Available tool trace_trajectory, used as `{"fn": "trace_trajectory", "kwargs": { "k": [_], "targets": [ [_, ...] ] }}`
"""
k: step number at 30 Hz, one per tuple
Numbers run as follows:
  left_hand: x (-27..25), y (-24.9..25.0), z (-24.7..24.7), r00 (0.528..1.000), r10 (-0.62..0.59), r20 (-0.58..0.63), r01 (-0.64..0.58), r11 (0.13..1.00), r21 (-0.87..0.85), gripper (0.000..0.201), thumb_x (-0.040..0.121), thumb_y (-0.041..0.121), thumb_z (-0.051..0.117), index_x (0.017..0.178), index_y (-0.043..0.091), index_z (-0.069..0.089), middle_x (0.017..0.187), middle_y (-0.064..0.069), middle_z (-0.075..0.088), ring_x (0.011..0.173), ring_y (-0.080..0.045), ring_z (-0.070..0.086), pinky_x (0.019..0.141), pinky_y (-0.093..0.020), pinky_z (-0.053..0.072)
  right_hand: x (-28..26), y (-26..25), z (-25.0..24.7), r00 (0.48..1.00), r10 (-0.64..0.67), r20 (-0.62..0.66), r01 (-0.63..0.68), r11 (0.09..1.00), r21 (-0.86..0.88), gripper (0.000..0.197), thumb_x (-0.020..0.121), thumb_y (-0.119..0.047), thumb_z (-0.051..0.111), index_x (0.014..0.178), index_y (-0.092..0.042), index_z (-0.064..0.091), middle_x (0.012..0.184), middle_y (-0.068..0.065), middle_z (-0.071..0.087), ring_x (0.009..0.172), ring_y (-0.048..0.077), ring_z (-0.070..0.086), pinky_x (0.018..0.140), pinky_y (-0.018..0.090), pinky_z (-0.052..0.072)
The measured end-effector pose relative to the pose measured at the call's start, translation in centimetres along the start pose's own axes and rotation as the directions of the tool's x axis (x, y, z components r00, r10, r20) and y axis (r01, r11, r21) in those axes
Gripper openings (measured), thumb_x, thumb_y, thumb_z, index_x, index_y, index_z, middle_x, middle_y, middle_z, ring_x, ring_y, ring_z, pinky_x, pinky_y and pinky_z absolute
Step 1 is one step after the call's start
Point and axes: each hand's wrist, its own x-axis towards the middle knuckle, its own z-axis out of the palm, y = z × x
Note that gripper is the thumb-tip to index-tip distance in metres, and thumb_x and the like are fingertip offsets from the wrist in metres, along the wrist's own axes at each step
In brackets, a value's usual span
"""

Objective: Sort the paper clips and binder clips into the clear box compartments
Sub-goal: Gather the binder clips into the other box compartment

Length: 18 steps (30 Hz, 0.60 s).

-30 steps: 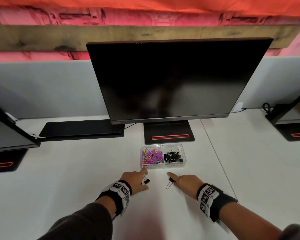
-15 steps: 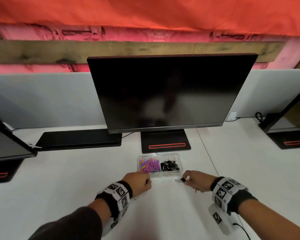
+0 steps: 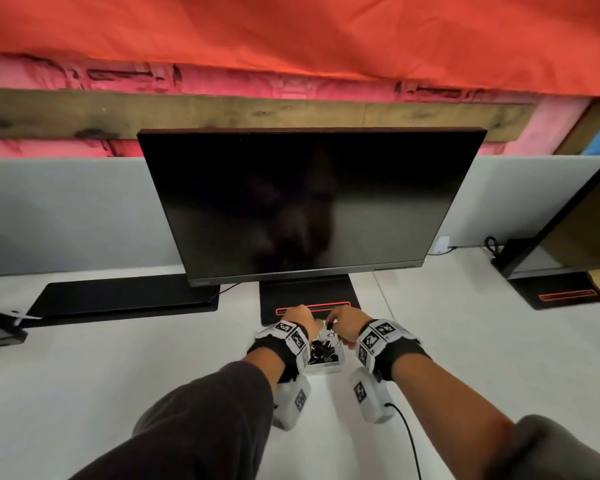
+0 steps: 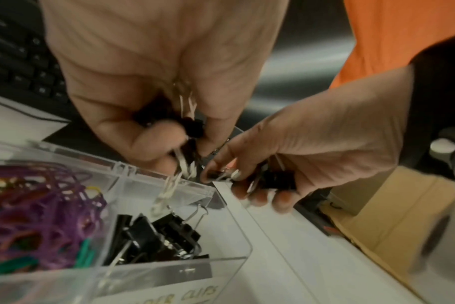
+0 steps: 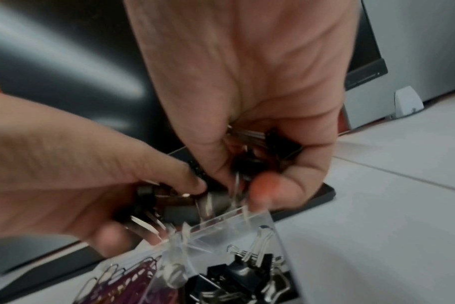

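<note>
The clear box [image 3: 323,368] sits on the white desk before the monitor base. Its left compartment holds coloured paper clips [image 4: 39,205]; its right compartment holds black binder clips [image 4: 159,238]. Both hands hover close together over the far rim of the binder-clip compartment. My left hand [image 4: 185,142] grips a small bunch of black binder clips [image 4: 194,128] with curled fingers. My right hand [image 5: 247,176] likewise holds binder clips [image 5: 278,148] in its curled fingers. In the head view the left hand [image 3: 300,318] and right hand [image 3: 343,323] hide most of the box.
A dark monitor [image 3: 309,202] on a black base [image 3: 305,296] stands right behind the box. A black keyboard [image 3: 125,299] lies at the left. Other monitors stand at both desk edges. A cable [image 3: 409,441] trails from my right wrist.
Both hands picked binder clips up from the desk in front of the box and moved forward. They now hold the clips over the box's right compartment.
</note>
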Motion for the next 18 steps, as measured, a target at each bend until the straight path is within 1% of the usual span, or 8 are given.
{"fn": "trace_trajectory", "kwargs": {
  "k": [2, 4, 6, 8, 10, 12, 14, 18],
  "targets": [
    [0.4, 0.0, 0.1, 0.999, -0.041, 0.035, 0.045, 0.993, -0.113, 0.035, 0.086, 0.026, 0.059, 0.108, -0.001, 0.065, 0.094, -0.015, 0.066, 0.088, -0.026, 0.066, 0.089, -0.036, 0.056, 0.6, -0.2, 0.1, 0.999, 0.033, 0.023, -0.034, 0.997, 0.063, 0.033, 0.090, -0.005, 0.040, 0.115, 0.004, 0.059, 0.065, 0.002, 0.046, 0.071, 0.020, 0.053, 0.072, 0.029, 0.051],
    [0.9, -0.2, 0.1, 0.995, -0.065, 0.069, 0.078, 0.977, -0.196, 0.034, 0.082, 0.028, 0.064, 0.102, 0.001, 0.067, 0.097, -0.013, 0.068, 0.095, -0.029, 0.069, 0.087, -0.040, 0.058, 0.8, -0.5, 0.1, 0.997, 0.059, 0.053, -0.066, 0.989, 0.134, 0.033, 0.089, -0.005, 0.042, 0.114, 0.008, 0.057, 0.070, 0.007, 0.050, 0.083, 0.025, 0.052, 0.090, 0.038, 0.050],
    [0.9, -0.4, -0.2, 0.992, -0.085, 0.094, 0.108, 0.955, -0.275, 0.023, 0.080, 0.028, 0.066, 0.082, 0.005, 0.063, 0.092, -0.010, 0.065, 0.099, -0.029, 0.068, 0.088, -0.041, 0.057, 1.1, -0.4, 0.0, 0.993, 0.090, 0.073, -0.105, 0.965, 0.241, 0.030, 0.088, -0.008, 0.045, 0.111, 0.006, 0.057, 0.072, 0.008, 0.051, 0.083, 0.025, 0.054, 0.094, 0.039, 0.050],
    [0.8, -0.5, -0.4, 0.990, -0.103, 0.093, 0.129, 0.931, -0.341, 0.024, 0.082, 0.024, 0.062, 0.065, 0.011, 0.052, 0.088, -0.009, 0.062, 0.096, -0.029, 0.068, 0.088, -0.043, 0.057, 1.4, -0.3, -0.2, 0.991, 0.127, 0.049, -0.136, 0.921, 0.364, 0.023, 0.085, -0.012, 0.051, 0.103, 0.000, 0.058, 0.078, 0.010, 0.055, 0.080, 0.026, 0.056, 0.094, 0.042, 0.050],
    [0.6, -0.5, -0.5, 0.986, -0.119, 0.116, 0.156, 0.908, -0.390, 0.020, 0.086, 0.017, 0.056, 0.068, 0.008, 0.053, 0.086, -0.011, 0.061, 0.089, -0.031, 0.065, 0.086, -0.043, 0.058, 1.6, -0.4, -0.5, 0.990, 0.137, 0.044, -0.143, 0.895, 0.422, 0.023, 0.085, -0.012, 0.052, 0.103, -0.001, 0.056, 0.084, 0.015, 0.058, 0.081, 0.030, 0.058, 0.090, 0.043, 0.051],
    [0.0, -0.4, -0.5, 0.978, -0.123, 0.168, 0.184, 0.886, -0.425, 0.018, 0.088, 0.012, 0.051, 0.096, -0.002, 0.059, 0.097, -0.016, 0.063, 0.096, -0.035, 0.065, 0.076, -0.039, 0.058, 1.1, -0.5, -0.6, 0.990, 0.131, 0.050, -0.139, 0.886, 0.442, 0.021, 0.086, -0.008, 0.049, 0.105, 0.002, 0.053, 0.078, 0.016, 0.058, 0.078, 0.033, 0.059, 0.088, 0.045, 0.052],
    [-0.1, -0.6, -0.4, 0.971, -0.132, 0.200, 0.210, 0.874, -0.439, 0.031, 0.090, 0.012, 0.049, 0.118, -0.002, 0.054, 0.114, -0.018, 0.062, 0.106, -0.033, 0.063, 0.078, -0.037, 0.057, 0.9, -0.1, -0.6, 0.994, 0.108, 0.008, -0.101, 0.896, 0.432, 0.027, 0.088, -0.006, 0.046, 0.110, 0.007, 0.055, 0.070, 0.012, 0.057, 0.070, 0.029, 0.060, 0.081, 0.043, 0.055],
    [-0.5, -1.9, -0.8, 0.988, -0.096, 0.122, 0.141, 0.883, -0.447, 0.015, 0.089, 0.016, 0.050, 0.091, 0.004, 0.058, 0.096, -0.013, 0.062, 0.095, -0.029, 0.067, 0.085, -0.042, 0.058, -0.4, 0.6, -0.5, 0.996, 0.090, 0.023, -0.092, 0.923, 0.375, 0.027, 0.093, -0.009, 0.042, 0.114, 0.004, 0.052, 0.071, 0.005, 0.058, 0.060, 0.017, 0.059, 0.061, 0.027, 0.051]
  ]
}}
